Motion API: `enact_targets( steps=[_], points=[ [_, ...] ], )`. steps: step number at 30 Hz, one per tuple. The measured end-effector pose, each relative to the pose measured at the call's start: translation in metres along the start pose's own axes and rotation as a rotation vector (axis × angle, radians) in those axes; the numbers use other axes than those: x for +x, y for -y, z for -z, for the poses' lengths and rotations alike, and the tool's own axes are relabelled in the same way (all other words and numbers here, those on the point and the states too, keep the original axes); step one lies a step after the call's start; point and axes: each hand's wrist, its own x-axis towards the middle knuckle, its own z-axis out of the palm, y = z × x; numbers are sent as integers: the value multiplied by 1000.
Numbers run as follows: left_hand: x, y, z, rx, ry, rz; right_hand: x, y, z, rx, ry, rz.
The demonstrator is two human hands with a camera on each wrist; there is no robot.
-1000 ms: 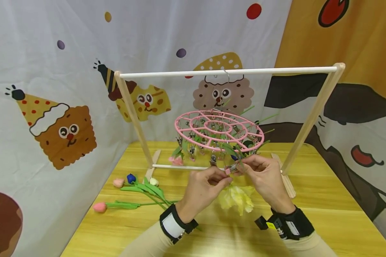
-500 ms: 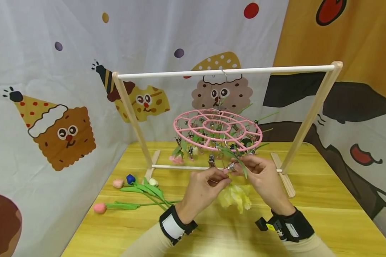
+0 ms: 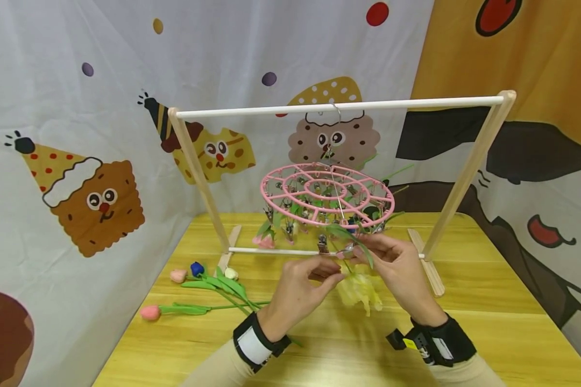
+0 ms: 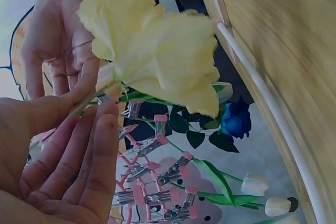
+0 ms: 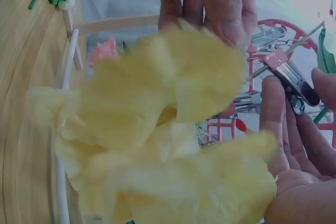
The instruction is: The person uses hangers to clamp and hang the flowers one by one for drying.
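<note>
A yellow flower (image 3: 360,290), blurred in the head view, hangs head down between the hands. Its green stem passes the pink-tipped metal clip (image 5: 289,77), whose tips overlap the stem in the right wrist view. My right hand (image 3: 401,271) holds that clip between thumb and fingers, with a green leaf (image 3: 365,251) draped in front. My left hand (image 3: 297,295) stays just left of the stem; thumb and fingers are apart around it, no longer pinching. Above both hands is the pink round drying rack (image 3: 327,194), carrying several more clips and flowers.
The rack hooks onto the white top rod (image 3: 271,111) of a wooden stand (image 3: 479,156). A low rod (image 3: 281,251) crosses behind the hands. On the table's left lie several tulips, among them a blue one (image 3: 197,269) and a pink one (image 3: 150,313). A printed curtain stands behind.
The yellow flower has swung slightly right, away from my left fingers, which have let go of the stem. My left wrist has drawn slightly left. My right hand stays at the clip.
</note>
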Motion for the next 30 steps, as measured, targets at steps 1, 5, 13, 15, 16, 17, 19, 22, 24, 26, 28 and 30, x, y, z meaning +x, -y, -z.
enact_targets(
  steps=[1, 5, 13, 15, 16, 17, 19, 22, 24, 26, 28, 30],
  points=[
    [-1, 0, 1, 3, 3, -5, 0, 0, 0, 3, -2, 0],
    [-5, 3, 4, 32, 15, -10, -2, 0, 3, 1, -37, -6],
    [-14, 8, 11, 134, 40, 20, -4, -1, 9, -85, -95, -26],
    [-17, 10, 14, 153, 44, 14, -4, -2, 11, -87, -102, -31],
    [-18, 11, 15, 163, 46, 7, -5, -2, 13, -87, -106, -32],
    [-19, 12, 16, 169, 49, 1, -5, -3, 14, -78, -107, -33],
    [-21, 14, 19, 184, 51, -17, -5, -4, 16, -47, -113, -36],
    [-24, 17, 23, 207, 52, -35, -6, -5, 19, 5, -123, -34],
    [-26, 19, 26, 222, 53, -35, -4, -6, 20, 43, -130, -29],
    [-29, 21, 28, 238, 56, -24, -3, -6, 22, 70, -138, -20],
    [-32, 23, 31, 251, 61, -8, -1, -6, 23, 91, -145, -13],
    [-34, 25, 34, 258, 65, 0, 0, -6, 25, 91, -149, -12]
  ],
)
